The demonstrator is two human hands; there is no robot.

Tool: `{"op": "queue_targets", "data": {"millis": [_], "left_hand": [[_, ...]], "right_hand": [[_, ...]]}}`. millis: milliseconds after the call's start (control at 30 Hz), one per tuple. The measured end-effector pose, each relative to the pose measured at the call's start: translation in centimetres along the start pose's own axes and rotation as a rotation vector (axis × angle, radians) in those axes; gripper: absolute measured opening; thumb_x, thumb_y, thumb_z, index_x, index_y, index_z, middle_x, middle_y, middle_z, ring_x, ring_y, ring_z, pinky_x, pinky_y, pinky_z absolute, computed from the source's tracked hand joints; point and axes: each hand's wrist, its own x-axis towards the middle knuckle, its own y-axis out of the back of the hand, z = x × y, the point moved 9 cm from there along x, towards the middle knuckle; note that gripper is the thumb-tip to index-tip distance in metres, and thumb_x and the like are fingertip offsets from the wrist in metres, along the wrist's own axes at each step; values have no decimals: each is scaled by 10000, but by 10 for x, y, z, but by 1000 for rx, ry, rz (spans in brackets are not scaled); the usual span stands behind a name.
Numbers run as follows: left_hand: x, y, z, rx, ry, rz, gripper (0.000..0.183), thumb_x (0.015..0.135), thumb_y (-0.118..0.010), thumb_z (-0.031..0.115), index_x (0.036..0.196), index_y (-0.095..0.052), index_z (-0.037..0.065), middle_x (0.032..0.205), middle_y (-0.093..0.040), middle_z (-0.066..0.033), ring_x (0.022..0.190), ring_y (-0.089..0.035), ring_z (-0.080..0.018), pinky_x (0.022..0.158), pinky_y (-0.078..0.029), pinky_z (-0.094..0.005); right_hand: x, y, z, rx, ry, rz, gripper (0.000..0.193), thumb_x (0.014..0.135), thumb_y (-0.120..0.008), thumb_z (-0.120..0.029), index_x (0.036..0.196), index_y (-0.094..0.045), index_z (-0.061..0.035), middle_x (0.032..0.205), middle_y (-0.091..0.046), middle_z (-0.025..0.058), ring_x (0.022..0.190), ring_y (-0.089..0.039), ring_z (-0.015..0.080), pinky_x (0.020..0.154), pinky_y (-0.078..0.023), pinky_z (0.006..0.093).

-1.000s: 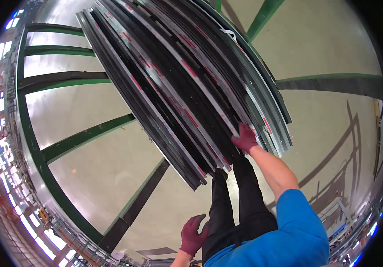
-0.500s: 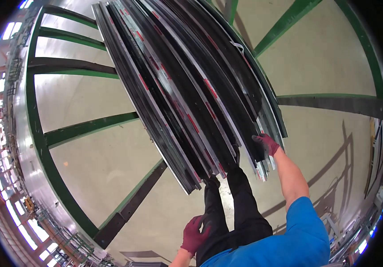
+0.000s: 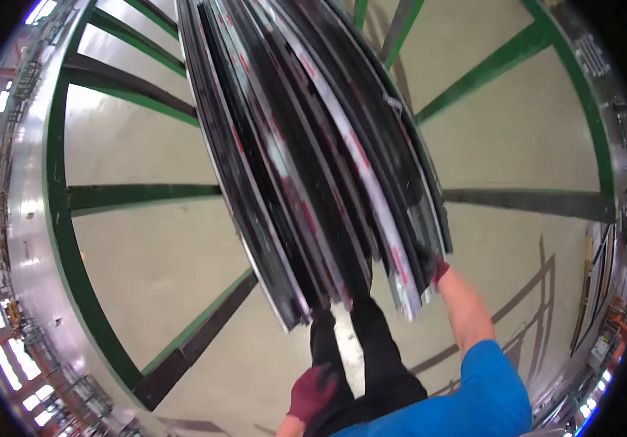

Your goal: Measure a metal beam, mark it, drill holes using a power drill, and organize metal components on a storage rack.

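Long dark metal profiles (image 3: pixel 291 146) with pale edges and red-and-white strips lie side by side in a thick bundle across a green rack. My right hand (image 3: pixel 440 269), in a maroon and black work glove, is closed around the near end of a black profile (image 3: pixel 390 182) on the bundle's right side. Its fingers are partly hidden behind that end. A pale face with red marks shows along this profile's left side. My left hand (image 3: pixel 312 395), gloved alike, hangs by my left thigh with its fingers loosely apart, and holds nothing.
Green rack bars (image 3: pixel 146 197) run out on both sides of the bundle to a curved-looking side beam (image 3: pixel 58 240). My legs stand close against the profile ends. Along the right wall lean some long strips (image 3: pixel 594 284). Shelving (image 3: pixel 14 313) lines the far left.
My right hand has closed around the profile end, and that profile has tilted, showing more of its pale face. The view has shifted slightly. My left hand stays by my thigh.
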Motion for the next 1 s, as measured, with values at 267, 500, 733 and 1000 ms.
{"op": "queue_targets", "data": {"millis": [267,500,733,1000], "left_hand": [[5,-30,-5,109,-269,76,336,904,-668,147,1237,-670,107,1252,-649,-134,1144,-654,-319,972,-544,-419],[10,-26,-8,-72,-75,121,334,895,-677,174,1207,-674,54,1183,-665,-169,1081,-669,-331,924,-559,-386],[11,-20,-5,-146,-156,55,331,946,-645,186,1255,-649,69,1203,-678,-191,1040,-694,-333,871,-581,-422],[15,6,0,49,-29,-11,411,843,-779,194,1234,-691,107,1162,-720,-110,1059,-707,-299,908,-574,-403]], "right_hand": [[3,-25,10,8,106,-58,718,923,-713,-526,1452,-571,-63,1338,-681,141,1181,-676,330,1066,-514,529],[-20,-42,0,-266,311,307,546,949,-713,-491,1284,-688,-61,1146,-753,159,1024,-733,304,897,-590,491],[-44,-61,-32,-1858,868,1391,486,829,-762,-430,1102,-633,-48,1161,-649,227,984,-669,434,802,-543,529],[31,-52,2,-1919,689,1262,490,809,-804,-334,1138,-561,-64,1182,-590,215,1025,-651,427,818,-553,528]]}}
